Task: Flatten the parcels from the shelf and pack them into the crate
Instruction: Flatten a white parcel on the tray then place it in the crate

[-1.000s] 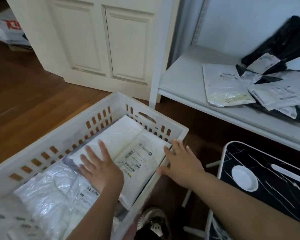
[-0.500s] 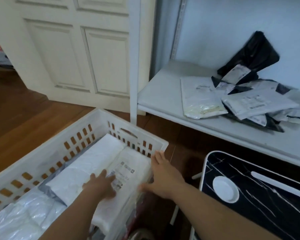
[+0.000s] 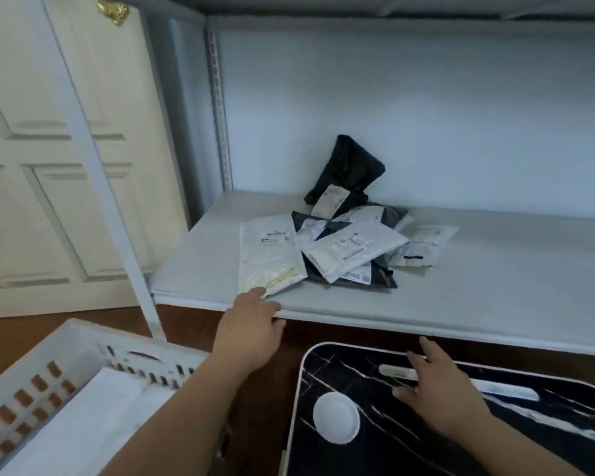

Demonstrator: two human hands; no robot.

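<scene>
Both my hands have come up out of the crate (image 3: pixel 66 369), where a second ago they were pressing a parcel flat; that parcel (image 3: pixel 93 417) now lies in there on its own, white and smooth, so I judge that one packed and the next one due. My right hand (image 3: pixel 440 393) hovers over the black table (image 3: pixel 426 441), fingers loosely spread, holding nothing. My left hand (image 3: pixel 251 324) has reached the front edge of the shelf (image 3: pixel 495 304), fingers extended and empty, the tips just touching the near corner of the clear bag (image 3: pixel 268 255). Next I should probably slide that bag toward me and lift it.

The shelf board is pale and smooth. Behind the clear bag sits the rest of the pile (image 3: pixel 351 249), white and dark mailers overlapping, with a black bag (image 3: pixel 351 166) propped against the back wall. Several parcels remain, so the task is far from finished.

The floor is dark wood, and a cream panelled door (image 3: pixel 49 166) stands to the left.
</scene>
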